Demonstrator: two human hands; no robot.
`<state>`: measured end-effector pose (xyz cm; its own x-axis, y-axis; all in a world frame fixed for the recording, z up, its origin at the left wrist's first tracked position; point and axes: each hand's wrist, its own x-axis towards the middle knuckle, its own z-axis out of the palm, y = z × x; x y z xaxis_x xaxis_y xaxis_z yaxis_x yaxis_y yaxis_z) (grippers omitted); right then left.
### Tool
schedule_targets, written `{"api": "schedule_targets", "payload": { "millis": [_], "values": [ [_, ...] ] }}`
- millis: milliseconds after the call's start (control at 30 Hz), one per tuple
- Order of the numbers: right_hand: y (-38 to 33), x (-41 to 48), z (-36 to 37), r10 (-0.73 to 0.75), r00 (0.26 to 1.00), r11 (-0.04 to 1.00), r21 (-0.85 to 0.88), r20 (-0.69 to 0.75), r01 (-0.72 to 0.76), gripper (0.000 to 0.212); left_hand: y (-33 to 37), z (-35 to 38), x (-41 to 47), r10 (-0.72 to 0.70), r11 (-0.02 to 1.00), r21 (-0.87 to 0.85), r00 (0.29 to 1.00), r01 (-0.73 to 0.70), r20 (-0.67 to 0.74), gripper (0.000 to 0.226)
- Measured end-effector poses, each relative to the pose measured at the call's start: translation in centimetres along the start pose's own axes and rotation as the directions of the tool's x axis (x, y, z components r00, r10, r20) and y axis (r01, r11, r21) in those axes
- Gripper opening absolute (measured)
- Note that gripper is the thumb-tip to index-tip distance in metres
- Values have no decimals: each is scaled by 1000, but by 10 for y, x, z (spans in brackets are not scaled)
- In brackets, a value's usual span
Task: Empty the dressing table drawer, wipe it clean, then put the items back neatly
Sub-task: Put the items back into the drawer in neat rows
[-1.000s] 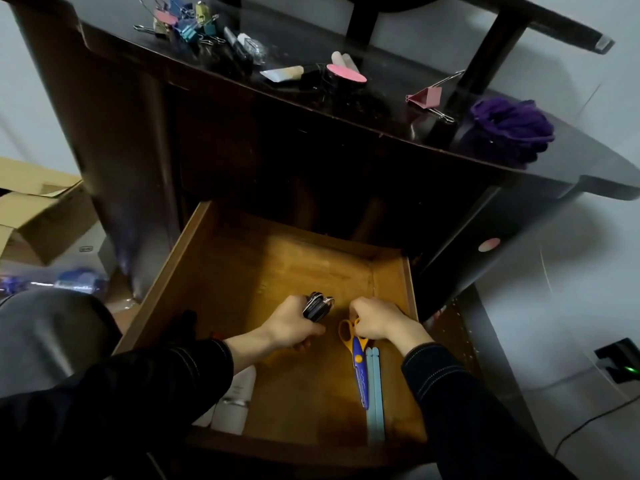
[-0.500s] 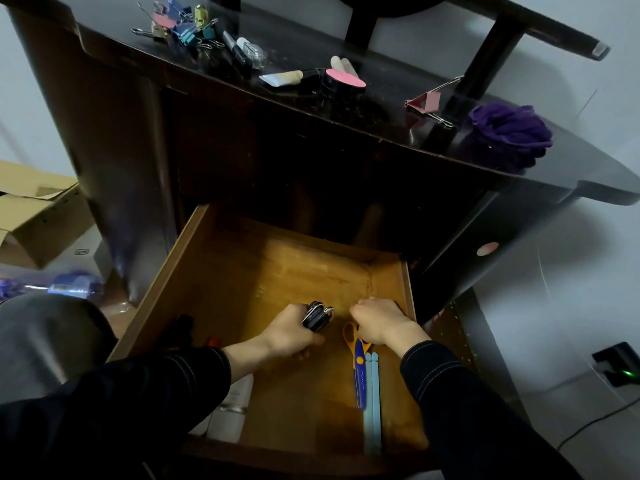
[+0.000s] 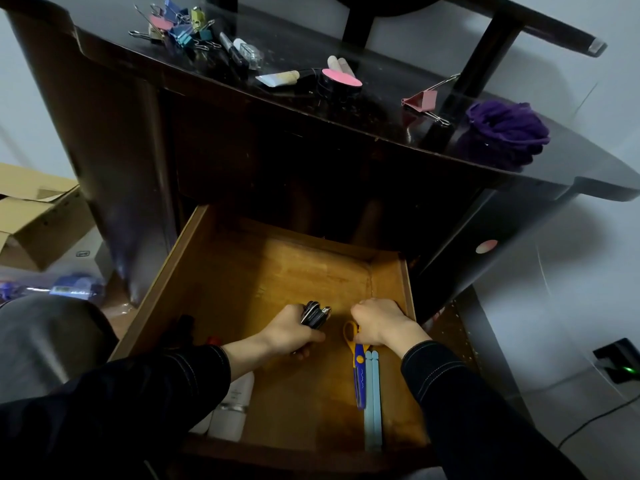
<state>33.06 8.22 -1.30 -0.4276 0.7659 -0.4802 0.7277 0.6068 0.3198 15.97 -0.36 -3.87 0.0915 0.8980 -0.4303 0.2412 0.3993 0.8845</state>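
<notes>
**Half-Filled Drawer, Both Hands Down Inside**

Dim light falls on a dark dressing table [image 3: 298, 43] whose wooden drawer [image 3: 173, 271] is pulled well out, its floor mostly bare. Judging by that, the emptying and wiping are likely done and the putting-back is under way.

The left hand [image 3: 289, 334] is clenched round a dark bundle [image 3: 316, 314] of glossy pieces (clips or a folding tool, I cannot tell which), held low over the drawer's middle, probably so it can be set down beside what already lies there. The right hand [image 3: 379, 323] has its fingers curled at the yellow handle of the scissors [image 3: 359, 370]. Whether it actually grips the handle is hidden by the knuckles. The scissors lie straight along the right side, touching two pale blue strips [image 3: 372, 403] that run parallel to them — a tidy lengthwise row that keeps the centre free. White bottles [image 3: 231, 408] sit at the front left, partly under the left sleeve.

Waiting on the tabletop are coloured binder clips [image 3: 176, 29], a marker [image 3: 232, 51], a small tube [image 3: 278, 78], a pink-lidded tin [image 3: 341, 79], a pink binder clip [image 3: 420, 100] and a purple cloth [image 3: 507, 133] — presumably the wiper.

Print on one bottle and on the cardboard box [image 3: 38, 220] is too small to read.
</notes>
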Motion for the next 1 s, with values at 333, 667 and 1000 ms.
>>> {"api": "schedule_targets", "payload": {
  "millis": [333, 667, 1000],
  "values": [
    [-2, -23, 18, 249, 921, 618, 781, -299, 86, 15, 3, 0, -1, -102, 914, -371, 977, 165, 185, 36],
    [-26, -43, 31, 226, 954, 19, 980, -199, 200, 39, -5, 5, 0, 168, 978, 106, 981, -178, 96, 85],
    [-26, -42, 36, 218, 951, 120, 973, -217, 195, 41, 1, 2, -3, 99, 992, -91, 986, -87, 133, 39]
  ]
}}
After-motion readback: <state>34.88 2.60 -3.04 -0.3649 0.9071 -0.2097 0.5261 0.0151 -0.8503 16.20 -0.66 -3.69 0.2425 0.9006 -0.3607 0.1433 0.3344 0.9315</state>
